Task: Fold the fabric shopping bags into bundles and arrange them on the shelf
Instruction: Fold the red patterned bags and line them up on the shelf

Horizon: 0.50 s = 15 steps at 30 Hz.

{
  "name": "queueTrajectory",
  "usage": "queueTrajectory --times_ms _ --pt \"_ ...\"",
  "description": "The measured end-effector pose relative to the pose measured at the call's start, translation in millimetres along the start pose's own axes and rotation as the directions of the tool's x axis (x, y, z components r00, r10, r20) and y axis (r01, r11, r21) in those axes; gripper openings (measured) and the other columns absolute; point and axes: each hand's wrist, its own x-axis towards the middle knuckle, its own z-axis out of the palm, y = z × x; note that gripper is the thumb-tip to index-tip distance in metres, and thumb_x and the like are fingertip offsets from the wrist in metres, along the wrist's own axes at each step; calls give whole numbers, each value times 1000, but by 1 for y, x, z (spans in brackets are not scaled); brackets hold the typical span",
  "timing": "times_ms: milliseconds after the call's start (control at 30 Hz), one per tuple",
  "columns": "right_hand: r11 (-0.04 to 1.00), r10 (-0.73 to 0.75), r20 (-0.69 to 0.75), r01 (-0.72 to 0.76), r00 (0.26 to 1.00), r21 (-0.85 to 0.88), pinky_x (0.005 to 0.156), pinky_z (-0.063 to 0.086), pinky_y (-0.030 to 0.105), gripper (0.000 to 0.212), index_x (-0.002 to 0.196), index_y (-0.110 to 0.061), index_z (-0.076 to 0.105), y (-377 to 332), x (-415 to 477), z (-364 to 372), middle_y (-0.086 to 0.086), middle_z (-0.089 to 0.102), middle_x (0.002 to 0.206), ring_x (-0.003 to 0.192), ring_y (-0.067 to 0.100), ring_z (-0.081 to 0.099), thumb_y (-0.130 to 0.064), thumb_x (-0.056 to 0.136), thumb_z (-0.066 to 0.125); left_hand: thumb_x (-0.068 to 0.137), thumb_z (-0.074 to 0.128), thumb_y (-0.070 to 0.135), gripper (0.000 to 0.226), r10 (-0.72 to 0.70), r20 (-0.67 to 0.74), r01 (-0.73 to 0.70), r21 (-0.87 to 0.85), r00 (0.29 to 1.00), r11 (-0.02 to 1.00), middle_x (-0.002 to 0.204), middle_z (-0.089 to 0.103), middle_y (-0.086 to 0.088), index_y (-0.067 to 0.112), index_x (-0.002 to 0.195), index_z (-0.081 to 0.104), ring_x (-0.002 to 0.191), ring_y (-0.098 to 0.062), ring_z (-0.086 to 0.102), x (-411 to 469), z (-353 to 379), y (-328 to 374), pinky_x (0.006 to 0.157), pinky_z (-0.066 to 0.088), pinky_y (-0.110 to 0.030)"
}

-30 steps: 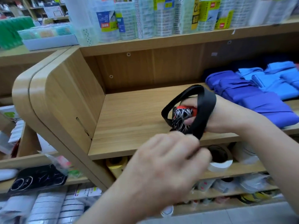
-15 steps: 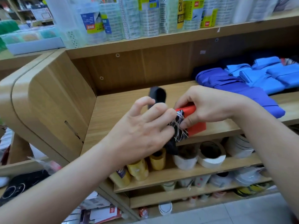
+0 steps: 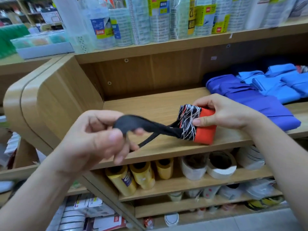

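Observation:
A folded fabric bag bundle (image 3: 202, 129), red with a black band of white scribble lines, is held over the front of the wooden shelf (image 3: 150, 104). My right hand (image 3: 221, 110) grips it from above and the right, thumb on its front face. Its black strap (image 3: 143, 125) stretches out to the left, pinched in my left hand (image 3: 100, 139), with a loop hanging below the fingers. Folded dark blue bag bundles (image 3: 260, 104) and light blue bag bundles (image 3: 283, 84) lie on the right part of the same shelf.
The shelf's rounded wooden side panel (image 3: 55, 100) stands at the left. Wrapped tape packs (image 3: 150, 20) fill the shelf above. Yellow rolls (image 3: 131, 177) and white tape rolls (image 3: 220, 164) sit on the shelf below. Boxes (image 3: 93, 205) lie lower left.
My left hand has pulled the black strap out to the left, away from the bundle. The bundle in my right hand has turned, showing its patterned band and red side more fully.

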Motion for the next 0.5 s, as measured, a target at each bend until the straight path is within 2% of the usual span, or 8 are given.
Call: queueTrajectory --times_ms 33,100,167,233,300,400,467,500 --pt "1000 -11 -11 11 1000 -5 77 54 26 31 100 -12 69 -1 1 2 5 73 95 90 14 68 -23 72 76 84 69 26 42 0 44 9 -209 999 978 67 63 -6 -3 115 66 53 -18 59 4 -2 0 76 57 -37" --pt "998 -32 -15 31 999 -54 85 56 37 37 105 -15 64 -8 1 6 6 70 100 96 19 68 -22 72 79 85 57 2 53 -1 121 66 -532 993 844 108 64 -22 -7 136 47 73 -25 67 10 -4 0 80 57 -40" --pt "985 -50 -4 49 999 -166 85 57 46 52 116 -30 53 -20 -1 12 3 67 103 96 21 67 -18 75 82 81 55 -7 61 -55 54 76 -556 997 828 139 54 -16 5 140 49 86 -29 71 15 -4 -1 72 60 -32" --pt "942 -61 15 62 998 -329 84 57 43 76 127 -54 35 -38 -6 20 -5 62 106 96 19 64 -17 80 80 76 63 -5 69 -133 -101 71 -470 986 880 146 51 -6 18 140 53 91 -28 73 22 2 -5 60 59 -23" --pt "832 -76 55 94 996 -548 88 52 38 93 130 -74 14 -56 -13 31 -13 55 110 99 13 59 -19 85 74 71 67 -2 79 -167 -146 82 -460 975 884 145 52 -2 25 143 48 89 -29 74 29 10 -7 53 57 -19" --pt "613 -129 123 177 984 -770 75 48 34 90 131 -77 -4 -71 -15 49 -15 38 93 83 12 52 -30 91 63 72 68 4 83 -176 -123 94 -492 977 865 143 54 -4 26 147 41 84 -25 74 41 18 -8 52 56 -17" --pt "584 -178 127 209 976 -784 71 47 34 83 128 -76 0 -64 -10 56 -13 36 89 78 13 50 -34 91 60 74 72 12 81 -161 -90 94 -506 983 857 142 55 -7 23 147 39 85 -19 73 48 24 -6 61 58 -19" --pt "613 -208 108 216 972 -760 72 48 36 77 128 -74 6 -59 -7 58 -13 40 90 80 14 51 -34 90 59 77 72 16 78 -151 -103 76 -522 983 850 142 55 -8 20 147 39 84 -16 72 51 28 -5 67 59 -21"
